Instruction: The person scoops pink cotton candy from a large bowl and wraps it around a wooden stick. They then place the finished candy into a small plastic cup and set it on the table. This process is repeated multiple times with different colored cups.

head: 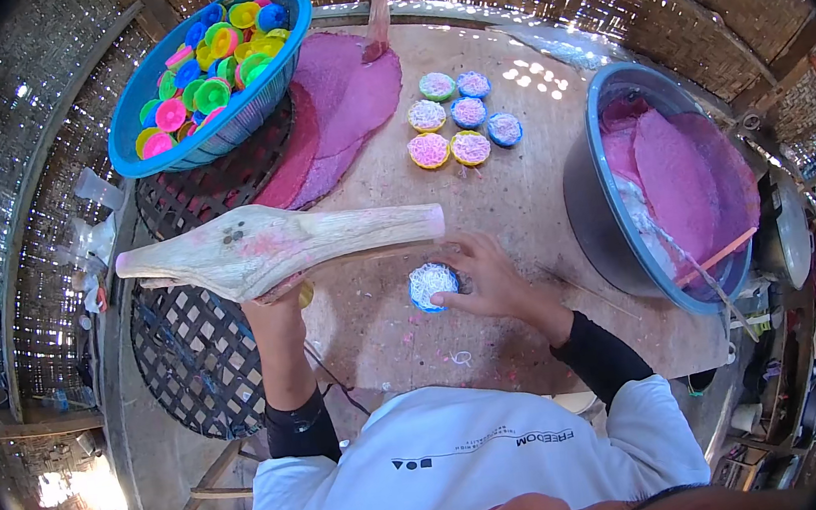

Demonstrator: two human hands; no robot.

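A long carved wooden tool, pale with pink stains, lies crosswise above the table. My left hand is mostly hidden beneath its wide middle; only the wrist side shows, so its grip cannot be seen. A small blue plastic cup filled with white shreds stands on the table. My right hand is beside it, fingers apart, thumb at the cup's right edge. Part of a yellow cup peeks out under the wooden tool. Farther back stand several cups with pink and white shreds.
A blue basket of colourful cups stands at the back left, on a black woven tray or beside it. Pink sheets lie behind. A large tub with pink sheets and a stick stands right. A thin stick lies nearby.
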